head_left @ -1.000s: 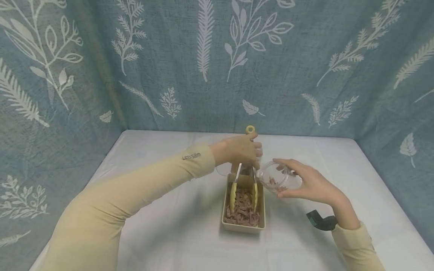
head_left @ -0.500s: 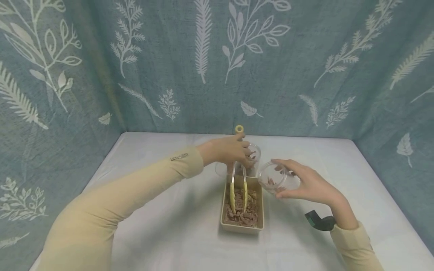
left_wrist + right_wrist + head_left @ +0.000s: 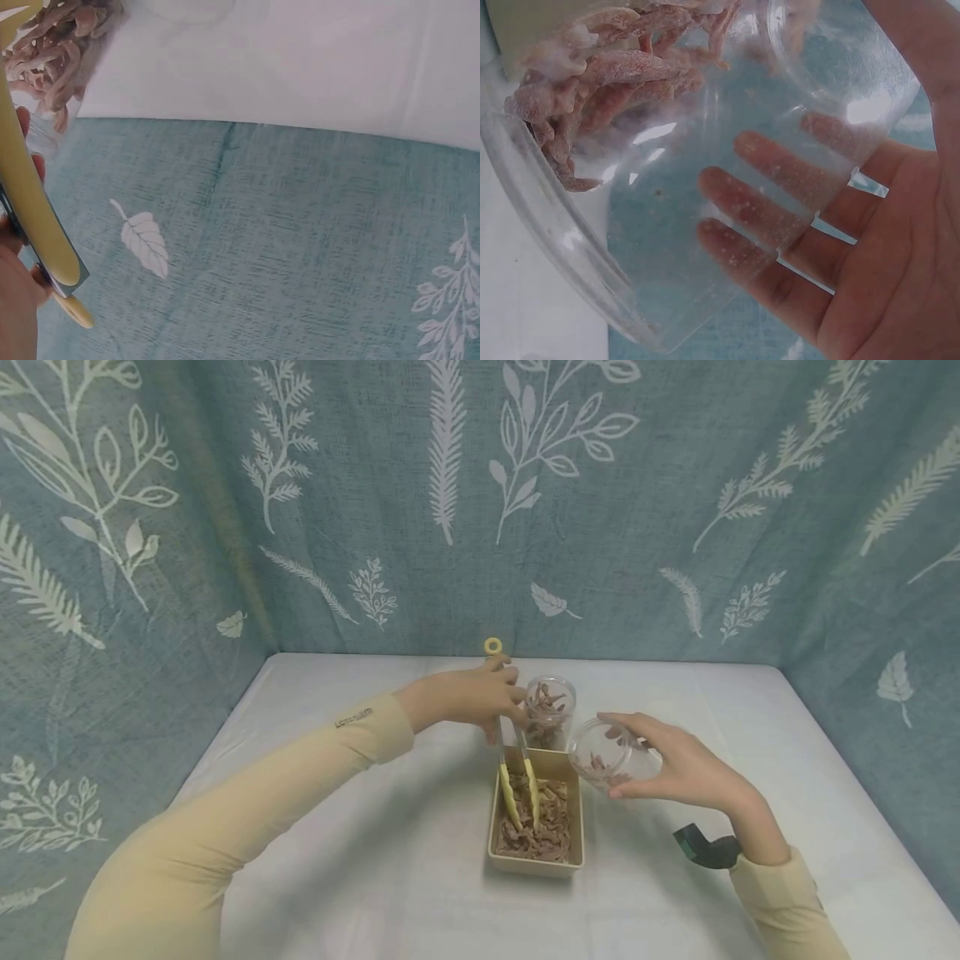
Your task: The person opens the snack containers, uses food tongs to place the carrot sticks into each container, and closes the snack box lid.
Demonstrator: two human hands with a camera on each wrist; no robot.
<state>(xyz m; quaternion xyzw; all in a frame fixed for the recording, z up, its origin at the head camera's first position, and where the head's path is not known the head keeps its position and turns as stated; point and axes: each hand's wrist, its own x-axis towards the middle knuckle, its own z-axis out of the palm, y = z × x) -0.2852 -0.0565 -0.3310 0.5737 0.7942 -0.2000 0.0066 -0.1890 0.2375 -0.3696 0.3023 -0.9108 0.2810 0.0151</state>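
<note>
My left hand [image 3: 468, 700] grips yellow-tipped metal tongs [image 3: 517, 752]; their yellow handle [image 3: 34, 195] fills the edge of the left wrist view. The tong tips stand slightly apart among brown dried strips [image 3: 551, 827] inside a cream rectangular box [image 3: 536, 865]. To the right, my right hand [image 3: 678, 768] holds a clear round jar [image 3: 600, 752], tilted with its mouth towards the box. In the right wrist view, fingers show through the jar's wall [image 3: 660, 247], and several brown strips [image 3: 622, 75] lie inside. Whether the tongs pinch a strip, I cannot tell.
A second clear jar [image 3: 551, 702] with brown strips stands upright just behind the box. A white cloth [image 3: 375, 877] covers the table. Blue-green curtains [image 3: 375, 485] with white leaf patterns rise behind and at both sides. A black band [image 3: 708, 847] sits at my right wrist.
My left hand has moved left with the tongs, whose tips have shifted left within the box. The jar behind has come into view. The right hand and its jar stay almost still.
</note>
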